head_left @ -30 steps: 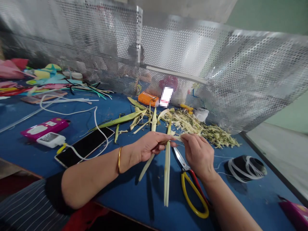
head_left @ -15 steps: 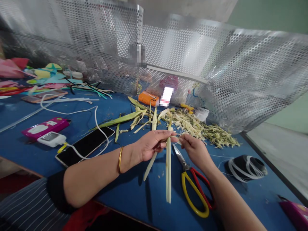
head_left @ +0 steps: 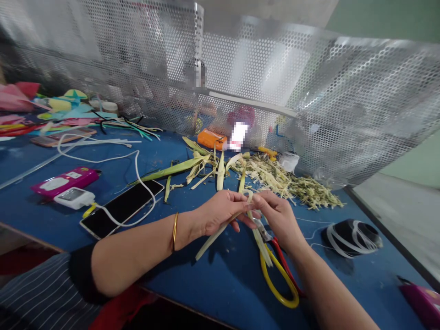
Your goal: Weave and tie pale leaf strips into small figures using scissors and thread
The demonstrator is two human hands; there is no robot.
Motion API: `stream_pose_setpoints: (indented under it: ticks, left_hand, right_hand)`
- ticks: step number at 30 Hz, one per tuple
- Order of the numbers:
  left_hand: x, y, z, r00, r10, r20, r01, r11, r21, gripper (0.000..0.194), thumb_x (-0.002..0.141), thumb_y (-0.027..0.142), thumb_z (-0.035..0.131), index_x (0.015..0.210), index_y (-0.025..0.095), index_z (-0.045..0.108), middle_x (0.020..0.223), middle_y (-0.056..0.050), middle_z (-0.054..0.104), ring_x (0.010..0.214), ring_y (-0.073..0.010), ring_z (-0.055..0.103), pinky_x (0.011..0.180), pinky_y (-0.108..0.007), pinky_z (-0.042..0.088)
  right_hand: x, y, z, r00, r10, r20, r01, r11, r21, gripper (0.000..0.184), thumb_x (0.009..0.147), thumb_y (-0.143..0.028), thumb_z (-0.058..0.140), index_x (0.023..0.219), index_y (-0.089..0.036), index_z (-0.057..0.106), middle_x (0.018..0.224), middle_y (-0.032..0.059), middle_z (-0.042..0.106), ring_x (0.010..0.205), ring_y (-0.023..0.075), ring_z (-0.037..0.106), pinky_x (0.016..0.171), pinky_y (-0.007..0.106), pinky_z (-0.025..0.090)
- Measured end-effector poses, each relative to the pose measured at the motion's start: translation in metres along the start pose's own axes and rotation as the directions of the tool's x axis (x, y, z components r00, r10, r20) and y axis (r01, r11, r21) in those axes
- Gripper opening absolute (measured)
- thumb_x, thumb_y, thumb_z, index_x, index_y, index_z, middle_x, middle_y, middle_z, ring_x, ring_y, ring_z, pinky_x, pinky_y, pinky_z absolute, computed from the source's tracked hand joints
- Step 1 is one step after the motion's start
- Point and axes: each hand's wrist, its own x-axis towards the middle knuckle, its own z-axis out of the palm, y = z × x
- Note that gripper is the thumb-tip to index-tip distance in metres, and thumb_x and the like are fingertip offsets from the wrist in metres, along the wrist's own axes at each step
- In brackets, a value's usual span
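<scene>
My left hand (head_left: 223,211) is closed on pale corn husk strips, one of which (head_left: 212,240) slants down to the left below the palm. A second pale strip (head_left: 262,250) makes a small loop above the fingertips and hangs down to the right. My right hand (head_left: 277,217) pinches at this loop, its fingertips meeting those of my left hand. Under the right hand lie scissors (head_left: 290,302) with one yellow and one red handle, their blades mostly covered. Just beyond the hands, husk pieces (head_left: 220,172) lie on the blue table (head_left: 192,286).
Shredded husk (head_left: 275,176) is heaped at the back right. To the right sits a black spool (head_left: 350,238) with white thread. A dark phone (head_left: 122,208), a white cabled device (head_left: 74,198) and a purple box (head_left: 65,182) lie left. A perforated metal screen (head_left: 240,59) stands behind.
My right hand has moved in against my left. The hanging strip has swung from nearly vertical to slanting right, over the scissors, and now loops at its top.
</scene>
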Motion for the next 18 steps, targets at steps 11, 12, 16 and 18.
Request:
stream_pose_setpoints:
  ticks: [11, 12, 16, 18]
  left_hand:
    - [0.001, -0.007, 0.005, 0.987, -0.127, 0.102, 0.121, 0.99, 0.069, 0.02, 0.07, 0.034, 0.074, 0.073, 0.015, 0.068, 0.076, -0.005, 0.072, 0.057, -0.014, 0.066, 0.039, -0.018, 0.034]
    - [0.001, -0.007, 0.004, 0.981, -0.148, 0.129, 0.139, 0.987, 0.077, 0.02, 0.071, 0.034, 0.074, 0.073, 0.015, 0.068, 0.075, -0.005, 0.072, 0.057, -0.0139, 0.066, 0.039, -0.018, 0.034]
    - [0.0, -0.009, 0.003, 0.962, -0.205, 0.18, 0.191, 0.977, 0.091, 0.017, 0.071, 0.032, 0.072, 0.073, 0.016, 0.069, 0.074, -0.005, 0.072, 0.058, -0.014, 0.066, 0.038, -0.018, 0.035]
    - [0.002, -0.009, 0.002, 0.968, -0.211, 0.134, 0.205, 0.977, 0.062, 0.017, 0.07, 0.033, 0.072, 0.072, 0.016, 0.068, 0.073, -0.004, 0.072, 0.057, -0.0139, 0.066, 0.038, -0.019, 0.033]
  right_hand:
    - [-0.008, -0.011, 0.008, 0.961, 0.277, -0.004, -0.247, 0.862, 0.443, 0.029, 0.07, -0.043, 0.075, 0.065, -0.018, 0.061, 0.048, -0.0064, 0.048, 0.04, 0.0078, 0.043, 0.038, 0.021, 0.034]
    - [-0.007, -0.009, 0.008, 0.958, 0.288, 0.003, -0.259, 0.857, 0.445, 0.029, 0.071, -0.043, 0.074, 0.065, -0.018, 0.06, 0.047, -0.0067, 0.047, 0.04, 0.0076, 0.041, 0.038, 0.021, 0.033]
    - [-0.007, -0.007, 0.008, 0.964, 0.265, -0.003, -0.239, 0.873, 0.426, 0.03, 0.076, -0.041, 0.07, 0.062, -0.018, 0.056, 0.045, -0.0064, 0.046, 0.04, 0.0073, 0.037, 0.04, 0.021, 0.031]
    - [-0.01, -0.01, 0.007, 0.981, 0.175, -0.087, -0.136, 0.931, 0.338, 0.026, 0.08, -0.037, 0.067, 0.064, -0.019, 0.058, 0.046, -0.0056, 0.048, 0.043, 0.0089, 0.041, 0.043, 0.022, 0.034]
